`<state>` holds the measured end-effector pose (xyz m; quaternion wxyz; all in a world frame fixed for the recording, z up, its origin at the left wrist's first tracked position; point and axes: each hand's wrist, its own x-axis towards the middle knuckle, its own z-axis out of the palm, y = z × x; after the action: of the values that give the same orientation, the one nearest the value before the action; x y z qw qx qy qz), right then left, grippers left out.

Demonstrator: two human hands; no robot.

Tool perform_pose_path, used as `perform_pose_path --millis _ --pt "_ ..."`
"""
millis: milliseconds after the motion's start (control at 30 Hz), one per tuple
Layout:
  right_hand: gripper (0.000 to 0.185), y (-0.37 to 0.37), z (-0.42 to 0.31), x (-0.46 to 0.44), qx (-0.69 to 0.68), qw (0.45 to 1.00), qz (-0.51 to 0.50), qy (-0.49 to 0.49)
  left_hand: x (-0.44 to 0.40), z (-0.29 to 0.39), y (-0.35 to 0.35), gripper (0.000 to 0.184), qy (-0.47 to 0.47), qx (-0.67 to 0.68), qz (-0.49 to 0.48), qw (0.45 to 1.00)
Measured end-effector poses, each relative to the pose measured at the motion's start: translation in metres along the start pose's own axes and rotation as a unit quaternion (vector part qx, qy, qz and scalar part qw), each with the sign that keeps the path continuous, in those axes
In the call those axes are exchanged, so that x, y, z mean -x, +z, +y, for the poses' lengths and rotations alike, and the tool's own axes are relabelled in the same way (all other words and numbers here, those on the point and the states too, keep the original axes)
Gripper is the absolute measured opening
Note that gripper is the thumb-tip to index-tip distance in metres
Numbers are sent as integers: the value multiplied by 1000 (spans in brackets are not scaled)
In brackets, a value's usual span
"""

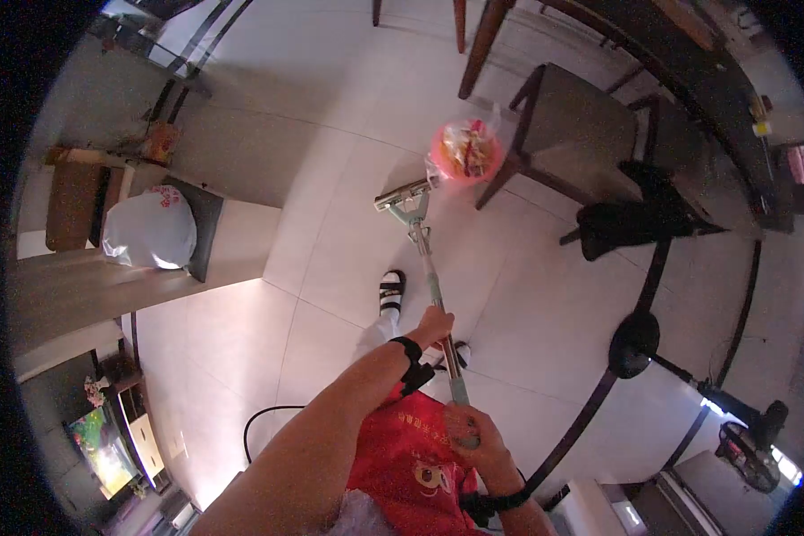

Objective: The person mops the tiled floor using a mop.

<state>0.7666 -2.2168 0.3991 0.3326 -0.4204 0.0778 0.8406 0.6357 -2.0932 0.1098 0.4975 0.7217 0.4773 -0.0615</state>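
My left hand (435, 326), at the end of the forearm with the black wristband, is wrapped round the middle of a mop's (427, 263) pole. Lower down, at the pole's green top end, my right hand (475, 438) is closed round the handle. The mop slants away from me, and its wide flat head (403, 195) is at the tiled floor. Just beyond the head stands a pink bin (439, 154) lined with a clear bag and filled with rubbish. A red apron (397, 456) covers my front.
A chair (581, 121) stands by the dark table (670, 58) at upper right, with a black cloth or bag (630, 223) near it. A standing fan (749, 456) with a round base (634, 345) is at right. A white bag (150, 230) rests on a ledge at left.
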Motion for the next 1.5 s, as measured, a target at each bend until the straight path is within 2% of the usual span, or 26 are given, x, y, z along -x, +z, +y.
perform_pose_path --millis 67,100,167,200,267,333,400,467,500,533,600,633,667,733,800,867,933,1000,1033,1100,1133,1200,1233,1333,1433,1500 --pt "5 -36 20 26 -34 999 23 11 17 27 41 15 136 -293 39 946" --pt "8 -51 31 44 -90 996 28 8 31 42 52 9 194 -308 36 931" --pt "16 -66 43 79 65 991 77 -92 41 80 77 7 135 -288 21 948" --pt "21 -68 48 99 271 937 119 -184 43 97 88 6 105 -277 13 955" --pt "31 -64 44 133 473 832 154 -244 52 126 95 6 83 -285 -48 954" --pt "39 -60 37 156 493 833 150 -201 63 146 106 8 86 -321 -81 940" --pt "31 -63 53 168 495 808 171 -270 69 137 138 14 64 -228 -122 964" --pt "22 -77 68 175 247 939 143 -193 85 152 137 21 43 -136 -189 971" --pt "18 -92 75 175 -27 993 95 -65 91 156 145 25 36 -105 -205 973" --pt "15 -103 77 176 -297 951 37 71 93 150 163 30 15 -69 -204 976" --pt "13 -114 72 182 -57 991 96 77 84 118 228 40 -92 53 -158 982" --pt "13 -112 69 182 -47 985 134 95 76 101 256 46 -158 122 -132 971" --pt "14 -110 65 181 -38 978 171 112 86 132 216 45 -205 152 -104 961" --pt "12 -82 42 182 -199 938 233 160 111 209 114 43 -294 215 -33 931" --pt "10 -49 23 179 -270 918 237 168 119 206 93 41 -269 223 -17 937" --pt "7 -46 26 173 -246 929 214 176 122 181 104 39 -167 141 -36 975" --pt "5 -58 39 166 -184 947 189 186 126 167 98 37 -174 177 -17 969" --pt "7 -52 30 151 -121 960 159 196 124 161 72 35 -284 325 42 901" --pt "9 -42 21 140 -90 965 143 202 121 151 62 35 -291 375 36 879" --pt "12 -17 5 116 75 977 90 178 116 127 40 35 -302 471 26 828" --pt "13 -3 1 103 155 973 61 163 120 127 11 34 -322 481 68 813" --pt "17 17 2 68 362 926 59 91 134 138 -66 33 -361 496 152 775" --pt "18 29 -1 49 463 881 74 62 130 118 -75 30 -359 507 191 761" --pt "22 73 -8 -8 731 661 170 1 105 48 -113 22 -351 616 173 684" --pt "22 116 -19 -71 766 617 174 -50 81 -14 -173 17 -324 678 132 646" --pt "25 133 -17 -115 761 603 174 -164 66 -60 -205 14 -314 708 130 619"
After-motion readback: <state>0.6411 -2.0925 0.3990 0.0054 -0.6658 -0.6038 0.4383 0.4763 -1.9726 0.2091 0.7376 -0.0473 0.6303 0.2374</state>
